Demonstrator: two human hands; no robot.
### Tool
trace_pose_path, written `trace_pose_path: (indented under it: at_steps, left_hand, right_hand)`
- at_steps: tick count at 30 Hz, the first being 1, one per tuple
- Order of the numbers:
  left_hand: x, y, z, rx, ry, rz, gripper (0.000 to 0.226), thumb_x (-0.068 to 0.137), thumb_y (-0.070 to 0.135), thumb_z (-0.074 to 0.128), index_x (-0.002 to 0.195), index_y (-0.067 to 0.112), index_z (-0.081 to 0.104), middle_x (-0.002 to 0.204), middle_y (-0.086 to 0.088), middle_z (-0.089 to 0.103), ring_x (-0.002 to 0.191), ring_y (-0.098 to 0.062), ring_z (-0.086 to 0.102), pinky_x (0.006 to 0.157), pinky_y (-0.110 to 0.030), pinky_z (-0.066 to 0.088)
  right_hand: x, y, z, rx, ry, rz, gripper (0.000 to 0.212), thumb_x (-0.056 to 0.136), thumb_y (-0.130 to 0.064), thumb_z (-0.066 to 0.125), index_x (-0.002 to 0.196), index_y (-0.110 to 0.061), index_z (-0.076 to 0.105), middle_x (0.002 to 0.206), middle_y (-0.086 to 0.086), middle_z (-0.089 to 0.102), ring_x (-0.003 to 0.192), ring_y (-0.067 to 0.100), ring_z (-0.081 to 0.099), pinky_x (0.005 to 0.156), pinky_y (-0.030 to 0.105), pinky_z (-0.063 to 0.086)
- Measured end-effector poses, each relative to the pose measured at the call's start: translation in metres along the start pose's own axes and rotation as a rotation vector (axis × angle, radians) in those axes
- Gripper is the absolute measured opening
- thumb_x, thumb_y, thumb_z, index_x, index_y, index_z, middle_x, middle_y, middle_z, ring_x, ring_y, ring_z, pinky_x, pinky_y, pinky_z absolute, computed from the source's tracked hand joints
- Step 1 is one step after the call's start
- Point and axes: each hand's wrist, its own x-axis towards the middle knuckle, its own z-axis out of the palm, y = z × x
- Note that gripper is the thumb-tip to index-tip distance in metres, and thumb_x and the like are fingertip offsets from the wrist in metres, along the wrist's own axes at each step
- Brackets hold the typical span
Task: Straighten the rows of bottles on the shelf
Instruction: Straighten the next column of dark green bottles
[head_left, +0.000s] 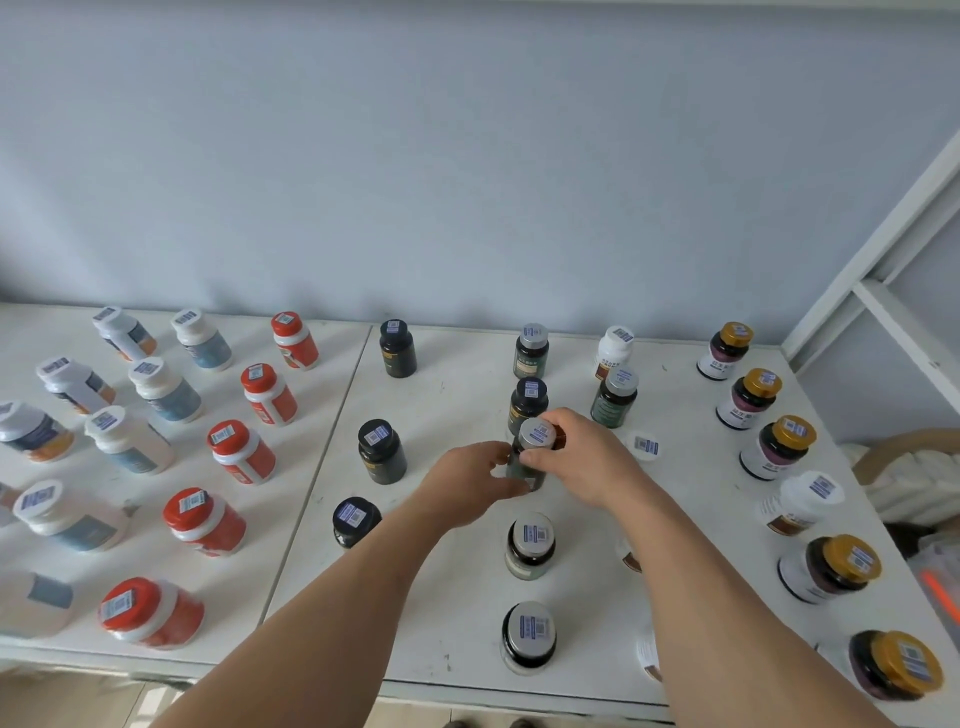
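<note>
Both my hands hold one dark green bottle (527, 460) with a silver cap and a barcode sticker on top: my left hand (470, 480) and right hand (582, 457) curl around it. It stands upright mid-shelf (467, 395), in the silver-capped row.

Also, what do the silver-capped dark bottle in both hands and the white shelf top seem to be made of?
Silver-capped dark bottle: cap looks like matte metallic-finish plastic or metal, body dark tinted plastic or glass; unclear which. White shelf top: probably painted board or metal, matte, with scuffs and a seam between panels.
</note>
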Motion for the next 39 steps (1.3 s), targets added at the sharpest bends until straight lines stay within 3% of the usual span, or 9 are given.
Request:
trace_pose_path:
  at_steps: [7, 16, 23, 28, 33, 39]
  left_hand:
    - [0.003, 0.000, -0.008, -0.129, -0.078, -0.004, 0.037, 0.080, 0.042, 0.072, 0.114, 0.030, 0.067, 0.109, 0.008, 0.070, 0.101, -0.012, 0.063, 0.093, -0.036, 0.050]
    - [0.000, 0.002, -0.015, -0.206, -0.145, 0.038, 0.036, 0.082, 0.042, 0.071, 0.116, 0.029, 0.066, 0.109, 0.010, 0.070, 0.095, -0.007, 0.062, 0.084, -0.023, 0.047]
    - [-0.001, 0.003, -0.015, -0.140, -0.157, 0.058, 0.040, 0.085, 0.045, 0.067, 0.121, 0.029, 0.063, 0.117, 0.008, 0.067, 0.102, -0.010, 0.060, 0.088, -0.026, 0.047]
    - [0.002, 0.000, -0.012, 0.133, 0.000, 0.089, 0.052, 0.088, 0.050, 0.060, 0.134, 0.027, 0.053, 0.132, 0.006, 0.058, 0.118, -0.015, 0.053, 0.097, -0.031, 0.044]
    - [0.001, -0.001, -0.013, 0.497, 0.108, 0.244, 0.051, 0.096, 0.046, 0.048, 0.141, 0.022, 0.042, 0.141, 0.003, 0.050, 0.128, -0.018, 0.045, 0.101, -0.033, 0.040]
    - [0.004, -0.002, -0.010, 0.599, 0.155, 0.327, 0.045, 0.098, 0.042, 0.046, 0.137, 0.020, 0.046, 0.138, 0.001, 0.052, 0.126, -0.019, 0.046, 0.101, -0.032, 0.039]
  right_hand:
    - [-0.004, -0.009, -0.007, 0.021, 0.013, -0.024, 0.030, 0.083, -0.047, 0.068, 0.106, -0.028, 0.063, 0.096, -0.012, 0.068, 0.088, 0.009, 0.062, 0.074, 0.027, 0.049]
    - [-0.010, -0.018, -0.011, 0.004, 0.022, -0.021, 0.036, 0.087, -0.051, 0.062, 0.112, -0.026, 0.061, 0.103, -0.009, 0.067, 0.095, 0.012, 0.061, 0.080, 0.030, 0.048]
    - [-0.010, -0.015, -0.009, 0.015, 0.027, -0.018, 0.041, 0.085, -0.053, 0.063, 0.118, -0.028, 0.059, 0.108, -0.009, 0.066, 0.100, 0.013, 0.060, 0.085, 0.032, 0.048]
    - [-0.008, -0.007, -0.004, 0.037, 0.028, 0.016, 0.049, 0.086, -0.051, 0.062, 0.129, -0.029, 0.054, 0.116, -0.008, 0.064, 0.106, 0.013, 0.059, 0.090, 0.032, 0.048]
    - [-0.009, 0.002, 0.007, 0.077, -0.008, 0.035, 0.040, 0.084, -0.037, 0.071, 0.120, -0.031, 0.057, 0.106, -0.011, 0.066, 0.097, 0.010, 0.061, 0.086, 0.030, 0.050]
    - [-0.011, 0.007, 0.017, 0.109, -0.004, 0.036, 0.043, 0.081, -0.033, 0.076, 0.120, -0.032, 0.058, 0.106, -0.012, 0.067, 0.099, 0.010, 0.061, 0.087, 0.028, 0.049]
